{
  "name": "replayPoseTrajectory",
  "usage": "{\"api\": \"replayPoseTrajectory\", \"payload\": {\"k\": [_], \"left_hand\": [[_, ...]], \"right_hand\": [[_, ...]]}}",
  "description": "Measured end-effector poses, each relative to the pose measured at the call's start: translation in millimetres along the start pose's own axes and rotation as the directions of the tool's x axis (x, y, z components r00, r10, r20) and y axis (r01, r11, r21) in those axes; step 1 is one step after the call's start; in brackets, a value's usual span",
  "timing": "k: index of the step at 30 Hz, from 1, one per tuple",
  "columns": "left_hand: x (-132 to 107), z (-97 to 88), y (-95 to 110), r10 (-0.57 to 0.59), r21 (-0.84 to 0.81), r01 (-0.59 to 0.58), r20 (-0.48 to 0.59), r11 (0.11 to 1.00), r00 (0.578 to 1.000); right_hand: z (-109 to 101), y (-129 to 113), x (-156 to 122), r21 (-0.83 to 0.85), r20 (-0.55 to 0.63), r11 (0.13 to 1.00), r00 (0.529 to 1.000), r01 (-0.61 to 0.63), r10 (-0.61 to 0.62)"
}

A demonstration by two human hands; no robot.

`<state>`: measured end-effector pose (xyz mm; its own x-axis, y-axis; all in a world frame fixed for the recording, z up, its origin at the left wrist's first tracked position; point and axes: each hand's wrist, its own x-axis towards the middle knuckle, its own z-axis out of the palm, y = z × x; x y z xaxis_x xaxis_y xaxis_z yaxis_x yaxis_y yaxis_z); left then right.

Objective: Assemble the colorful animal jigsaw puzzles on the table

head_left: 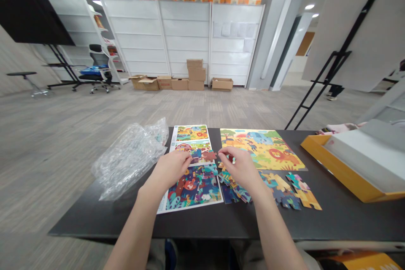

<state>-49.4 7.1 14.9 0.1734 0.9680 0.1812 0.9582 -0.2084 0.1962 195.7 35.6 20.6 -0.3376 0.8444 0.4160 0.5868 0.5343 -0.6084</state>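
My left hand (172,168) and my right hand (238,164) are raised together over a dark table (332,219). Between their pinched fingertips they hold a brown jigsaw piece (209,155). My right hand also has a small pale piece pinched in its fingers. Under my left hand lies a printed sheet of puzzle pictures (193,168). A finished colourful puzzle with a lion (265,147) lies beyond my right hand. Loose puzzle pieces (284,190) are heaped below and right of my right hand.
A crumpled clear plastic bag (129,158) lies at the table's left end. An open yellow box with its grey lid (363,164) sits at the right. A black easel (329,71) stands behind the table. Cardboard boxes (194,76) and an office chair (96,69) stand on the floor far back.
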Motion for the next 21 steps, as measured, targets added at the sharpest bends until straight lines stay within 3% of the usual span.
{"api": "replayPoseTrajectory", "payload": {"k": [4, 8, 14, 21], "left_hand": [[0.9, -6.0, -0.4, -0.038, -0.047, 0.035, -0.065, 0.998, 0.997], [-0.8, -8.4, 2.1, -0.078, -0.050, 0.079, 0.028, 0.996, 0.997], [-2.1, -8.5, 8.6, -0.146, 0.096, 0.136, 0.102, 0.986, 0.984], [-4.1, -15.7, 11.3, -0.156, 0.090, 0.147, 0.108, 0.985, 0.982]], "right_hand": [[-7.9, 7.6, -0.6, 0.001, -0.034, 1.000, 0.999, -0.004, 0.004], [-17.4, 22.1, -2.7, -0.043, -0.030, 0.998, 0.998, -0.053, 0.052], [-17.1, 40.2, -6.9, -0.191, 0.097, 0.979, 0.992, -0.065, 0.085], [-10.8, 33.5, -8.4, -0.271, 0.201, 0.961, 0.974, -0.047, 0.105]]}}
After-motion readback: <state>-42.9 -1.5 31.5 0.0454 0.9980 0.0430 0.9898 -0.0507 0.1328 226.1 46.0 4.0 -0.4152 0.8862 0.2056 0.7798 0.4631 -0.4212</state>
